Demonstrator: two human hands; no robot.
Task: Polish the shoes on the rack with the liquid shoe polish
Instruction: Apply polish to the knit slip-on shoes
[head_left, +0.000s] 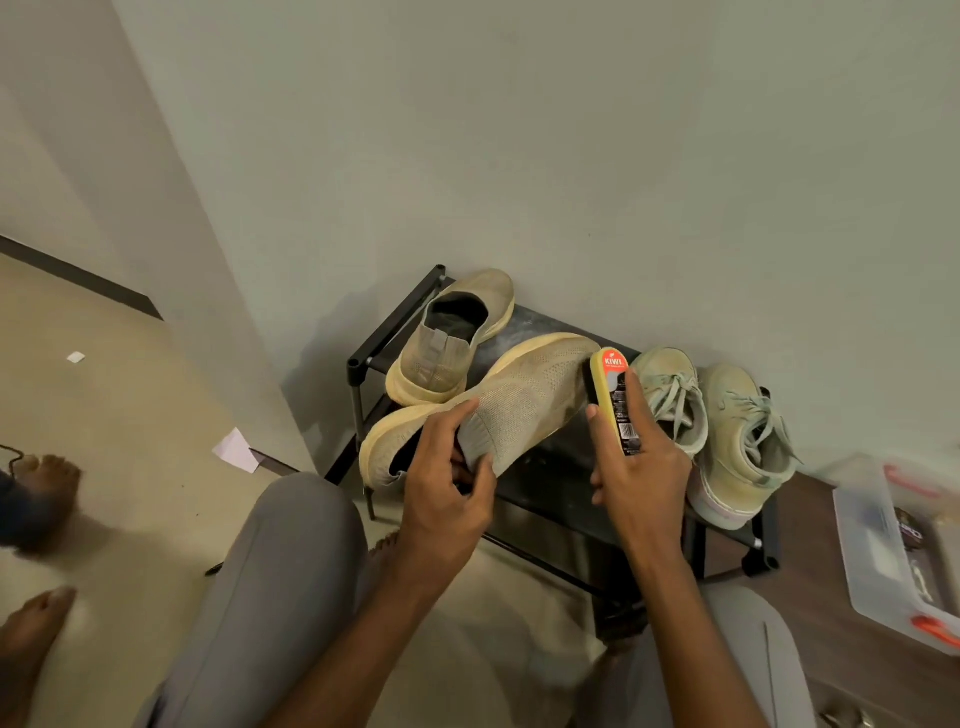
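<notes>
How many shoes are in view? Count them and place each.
4: one knit slip-on held in the left hand, its mate on the rack, two lace-ups at right.

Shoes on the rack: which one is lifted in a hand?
The knit slip-on shoe, gripped by the left hand at its collar. The other three shoes rest on the rack.

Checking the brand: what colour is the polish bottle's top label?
Orange-red, on the polish bottle, head view.

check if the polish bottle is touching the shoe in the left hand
Cannot tell. In the head view the polish bottle in the right hand sits right at the toe of the held shoe, with no clear gap or contact showing.
</notes>
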